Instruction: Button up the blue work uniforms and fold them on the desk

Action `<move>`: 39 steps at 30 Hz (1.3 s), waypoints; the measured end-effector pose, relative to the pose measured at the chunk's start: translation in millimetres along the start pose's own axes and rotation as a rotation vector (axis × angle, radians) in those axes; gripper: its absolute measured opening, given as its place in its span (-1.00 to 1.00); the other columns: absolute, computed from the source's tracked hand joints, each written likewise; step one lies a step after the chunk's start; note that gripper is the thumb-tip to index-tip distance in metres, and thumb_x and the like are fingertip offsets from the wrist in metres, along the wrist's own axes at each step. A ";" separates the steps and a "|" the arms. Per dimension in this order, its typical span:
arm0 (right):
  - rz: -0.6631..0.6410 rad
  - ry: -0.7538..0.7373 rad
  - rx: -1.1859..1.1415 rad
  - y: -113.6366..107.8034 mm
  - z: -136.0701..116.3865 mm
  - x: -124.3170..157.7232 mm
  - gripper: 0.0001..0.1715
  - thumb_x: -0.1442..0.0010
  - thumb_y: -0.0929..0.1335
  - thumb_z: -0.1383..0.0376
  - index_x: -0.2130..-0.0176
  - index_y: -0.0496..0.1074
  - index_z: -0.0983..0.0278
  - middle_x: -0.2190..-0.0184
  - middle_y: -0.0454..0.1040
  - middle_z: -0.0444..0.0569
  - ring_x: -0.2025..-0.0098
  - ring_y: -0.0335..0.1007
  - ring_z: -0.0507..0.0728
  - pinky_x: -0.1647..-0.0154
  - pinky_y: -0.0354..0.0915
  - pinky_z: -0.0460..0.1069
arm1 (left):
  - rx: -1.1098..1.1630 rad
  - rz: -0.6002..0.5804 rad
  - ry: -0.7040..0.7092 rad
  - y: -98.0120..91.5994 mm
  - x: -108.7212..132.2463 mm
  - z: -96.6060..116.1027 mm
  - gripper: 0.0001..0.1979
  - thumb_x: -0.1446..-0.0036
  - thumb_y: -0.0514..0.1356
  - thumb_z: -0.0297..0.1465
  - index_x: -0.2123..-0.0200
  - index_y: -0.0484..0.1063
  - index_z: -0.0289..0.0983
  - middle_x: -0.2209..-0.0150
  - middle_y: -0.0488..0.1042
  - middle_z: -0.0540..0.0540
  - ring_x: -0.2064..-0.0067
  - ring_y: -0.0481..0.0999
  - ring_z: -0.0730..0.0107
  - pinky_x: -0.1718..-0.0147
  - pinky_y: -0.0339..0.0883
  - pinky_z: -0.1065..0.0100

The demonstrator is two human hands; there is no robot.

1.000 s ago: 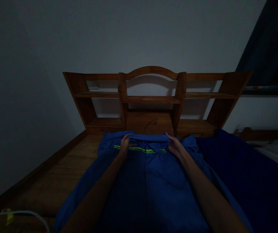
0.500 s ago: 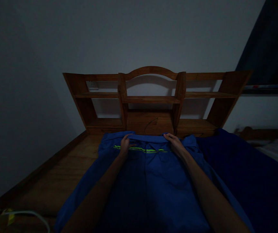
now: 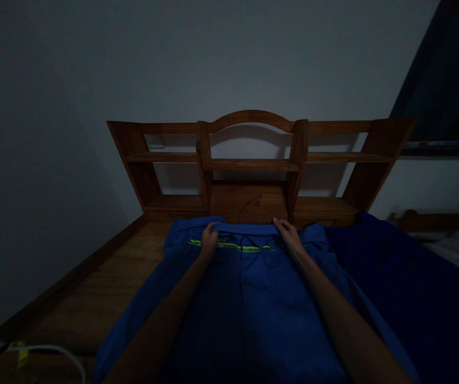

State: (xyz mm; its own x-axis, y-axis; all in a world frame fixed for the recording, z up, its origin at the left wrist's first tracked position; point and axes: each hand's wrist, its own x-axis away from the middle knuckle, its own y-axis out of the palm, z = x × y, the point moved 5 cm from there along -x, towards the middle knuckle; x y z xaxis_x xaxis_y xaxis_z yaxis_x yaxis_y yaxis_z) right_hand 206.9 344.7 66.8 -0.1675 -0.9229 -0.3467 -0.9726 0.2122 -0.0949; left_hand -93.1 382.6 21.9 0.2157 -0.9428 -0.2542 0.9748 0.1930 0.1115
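Note:
A blue jacket-like garment [image 3: 281, 304] with a thin neon yellow-green stripe [image 3: 249, 248] lies spread on the wooden bed boards, its folded upper edge toward the headboard. My left hand [image 3: 209, 241] is closed on the left part of that edge. At its right part, my right hand [image 3: 289, 234] pinches the fabric between thumb and fingers. Between both hands the folded edge runs nearly straight. My forearms cover parts of the garment's sides, and dim light hides detail in its lower middle.
A wooden headboard with shelves [image 3: 249, 165] stands against the wall just beyond the garment. Dark blue cloth [image 3: 377, 266] lies to the right. Bare boards [image 3: 105, 282] show on the left, with a pale cable [image 3: 53, 349] at the lower left.
My left hand has closed further, its thumb no longer sticking out over the stripe. My right hand has shifted slightly to the right. The garment lies almost the same.

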 end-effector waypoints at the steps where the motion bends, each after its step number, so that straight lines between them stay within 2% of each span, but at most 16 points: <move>1: 0.038 -0.079 0.113 -2.1 -10.4 3.1 -0.51 -0.05 0.30 -0.10 0.33 0.41 0.26 0.30 0.42 -0.04 0.18 0.31 0.15 0.07 0.19 0.03 | -0.021 -0.005 0.018 0.1 0.4 0.8 -0.68 0.05 0.05 -0.49 0.19 0.43 -0.30 0.25 0.46 -0.11 0.38 0.48 0.33 0.50 0.48 0.31; 4: 0.100 -0.419 0.608 0.3 -52.0 17.9 -0.42 -0.11 0.28 -0.04 0.02 0.32 0.29 -0.01 0.30 0.12 -0.07 0.15 0.25 -0.11 0.05 0.12 | -0.066 0.002 0.040 0.0 1.8 3.4 -0.68 0.06 0.04 -0.48 0.20 0.42 -0.32 0.26 0.45 -0.12 0.40 0.47 0.36 0.54 0.46 0.35; 6: 0.019 -0.589 0.869 10.3 -71.0 26.9 -0.34 -0.14 0.26 -0.03 -0.10 0.22 0.30 -0.09 0.21 0.17 -0.13 0.08 0.29 -0.13 0.02 0.15 | -0.074 0.013 0.040 0.0 2.5 5.2 -0.68 0.07 0.04 -0.49 0.20 0.42 -0.33 0.25 0.45 -0.13 0.42 0.46 0.38 0.55 0.45 0.37; 8: -0.103 -0.664 1.035 19.6 -76.6 31.1 -0.28 -0.12 0.26 -0.07 -0.12 0.20 0.29 -0.09 0.21 0.18 -0.13 0.08 0.31 -0.12 0.05 0.16 | -0.074 0.019 0.038 0.0 3.2 6.5 -0.66 0.08 0.03 -0.49 0.19 0.41 -0.33 0.24 0.44 -0.13 0.42 0.45 0.40 0.55 0.45 0.38; 11: -0.212 -0.629 1.215 23.6 -64.5 27.5 -0.27 -0.07 0.31 -0.06 -0.11 0.21 0.28 -0.07 0.22 0.20 -0.12 0.12 0.33 -0.08 0.09 0.16 | -0.065 0.013 0.035 -0.5 4.2 8.1 -0.61 0.12 0.00 -0.51 0.17 0.41 -0.32 0.26 0.43 -0.11 0.44 0.44 0.41 0.57 0.46 0.37; 14: -0.222 -0.405 1.281 13.7 -39.7 15.1 -0.43 -0.10 0.30 0.19 -0.10 0.22 0.29 0.05 0.35 0.19 0.03 0.30 0.30 0.04 0.19 0.13 | -0.033 -0.011 0.047 -0.3 5.8 11.7 -0.56 0.14 -0.03 -0.51 0.16 0.42 -0.32 0.26 0.43 -0.10 0.45 0.43 0.43 0.54 0.47 0.36; 17: -0.108 -0.195 1.070 -0.3 -23.5 4.2 -0.43 -0.07 0.24 0.36 -0.11 0.21 0.31 0.20 0.45 0.14 0.15 0.39 0.26 0.11 0.24 0.10 | -0.004 -0.038 0.056 2.2 8.1 17.2 -0.54 0.14 -0.04 -0.51 0.14 0.43 -0.32 0.22 0.44 -0.11 0.42 0.44 0.43 0.49 0.48 0.35; 20: 0.031 -0.110 0.508 -5.7 -17.4 -1.2 -0.38 -0.04 0.17 0.38 -0.13 0.19 0.26 0.17 0.45 0.04 0.21 0.41 0.16 0.19 0.32 0.03 | 0.025 -0.111 0.082 9.2 12.2 25.0 -0.52 0.12 -0.02 -0.50 0.08 0.42 -0.30 0.14 0.43 -0.13 0.34 0.47 0.38 0.43 0.50 0.32; 24: 0.039 0.075 -0.137 5.7 -2.2 -4.0 -0.34 0.00 0.17 0.30 -0.13 0.21 0.18 0.25 0.43 -0.09 0.43 0.36 0.04 0.47 0.36 -0.06 | 0.092 -0.231 0.139 21.0 21.7 38.8 -0.50 0.05 0.02 -0.48 -0.02 0.35 -0.27 0.04 0.39 -0.14 0.20 0.48 0.29 0.30 0.49 0.26; 26: 0.045 0.082 -0.276 11.4 0.1 -4.5 -0.22 0.01 0.24 0.26 -0.21 0.06 0.09 0.20 0.42 -0.11 0.36 0.39 0.04 0.40 0.39 -0.05 | 0.108 -0.252 0.125 26.2 25.1 42.3 -0.46 0.01 0.08 -0.45 -0.11 0.26 -0.24 0.01 0.38 -0.15 0.11 0.46 0.23 0.21 0.47 0.21; 28: 0.046 0.008 -0.320 14.5 -3.6 -4.5 0.06 0.03 0.33 0.25 -0.28 -0.30 -0.01 0.04 0.36 -0.09 0.14 0.40 0.07 0.18 0.39 0.01 | 0.100 -0.271 0.131 31.3 25.9 43.3 -0.29 0.01 0.19 -0.41 -0.23 0.05 -0.17 -0.06 0.34 -0.16 -0.03 0.39 0.17 0.06 0.38 0.16; 30: 0.018 -0.098 -0.291 16.3 -10.5 -3.1 0.28 0.05 0.39 0.26 -0.25 -0.60 -0.03 -0.17 0.17 -0.03 -0.11 0.24 0.10 -0.03 0.28 0.09 | 0.059 -0.275 0.175 33.9 22.9 41.4 -0.02 0.09 0.31 -0.41 -0.28 -0.23 -0.08 -0.17 0.22 -0.18 -0.19 0.21 0.13 -0.07 0.23 0.10; 32: -0.024 -0.190 -0.211 16.8 -16.2 -0.3 0.29 0.02 0.39 0.25 -0.24 -0.66 -0.02 -0.29 -0.09 0.02 -0.24 0.04 0.14 -0.13 0.17 0.15 | 0.017 -0.243 0.223 30.9 16.3 35.9 0.15 0.16 0.37 -0.41 -0.28 -0.42 -0.02 -0.26 0.06 -0.20 -0.27 0.05 0.12 -0.12 0.13 0.06; 35: -0.013 -0.291 -0.019 12.4 -18.1 4.7 0.07 -0.07 0.33 0.24 -0.29 -0.42 0.05 -0.31 -0.16 0.03 -0.27 -0.05 0.16 -0.19 0.07 0.19 | -0.063 -0.151 0.251 17.9 5.2 24.9 0.05 0.10 0.33 -0.41 -0.28 -0.34 -0.04 -0.27 0.03 -0.23 -0.27 0.06 0.13 -0.10 0.15 0.05; 37: 0.029 -0.346 0.108 9.1 -16.0 7.7 -0.14 -0.10 0.30 0.25 -0.27 -0.16 0.14 -0.26 -0.01 0.05 -0.24 0.02 0.16 -0.19 0.08 0.16 | -0.154 -0.077 0.258 8.2 1.8 20.5 -0.21 0.03 0.26 -0.43 -0.23 -0.05 -0.14 -0.20 0.14 -0.25 -0.22 0.16 0.13 -0.05 0.22 0.10; 39: 0.072 -0.374 0.202 7.3 -12.6 9.4 -0.38 -0.12 0.27 0.27 -0.16 0.07 0.22 -0.15 0.17 0.08 -0.14 0.16 0.15 -0.11 0.19 0.12 | -0.276 -0.020 0.277 2.5 3.0 20.2 -0.52 -0.03 0.18 -0.45 -0.06 0.24 -0.24 -0.08 0.28 -0.25 -0.09 0.33 0.17 0.04 0.32 0.17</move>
State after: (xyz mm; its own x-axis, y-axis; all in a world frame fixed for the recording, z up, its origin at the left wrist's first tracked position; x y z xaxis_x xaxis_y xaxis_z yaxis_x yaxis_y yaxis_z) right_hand 196.2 333.5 74.6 -0.1274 -0.7317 -0.6696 -0.9032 0.3645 -0.2264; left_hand -91.2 374.7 40.9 0.1670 -0.8450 -0.5080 0.9492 0.2772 -0.1490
